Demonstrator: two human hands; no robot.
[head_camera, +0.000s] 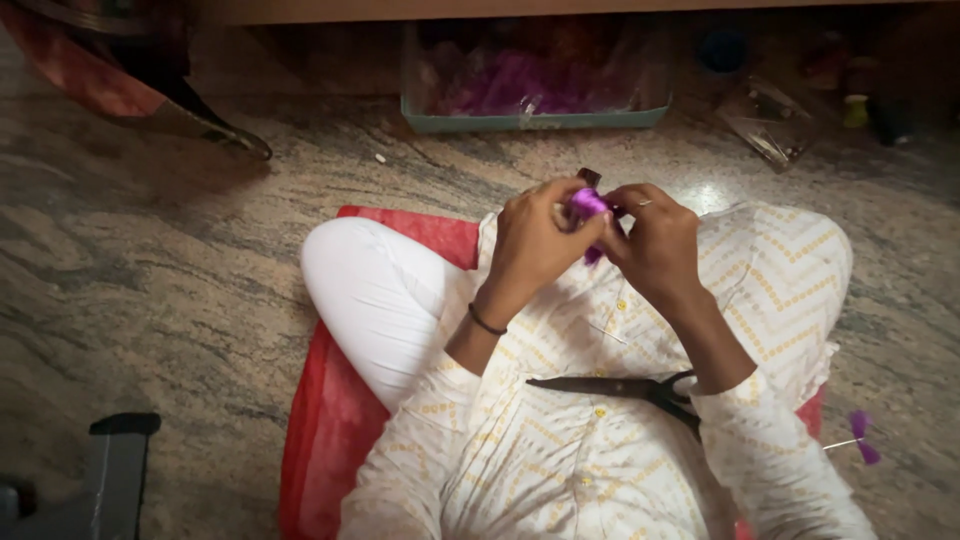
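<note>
Two hands meet above the lap of a person seated cross-legged on a red mat (330, 420): left hand (535, 245) and right hand (655, 245) both pinch a small purple ribbon piece (588, 203), steadying it; black scissors (625, 388) rest on the lap, within reach.

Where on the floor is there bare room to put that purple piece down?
Bare stone floor lies wide left of the red mat, and between the hands and the teal tray. Crowded: the lap, with black scissors, and the far right among spools.
</note>
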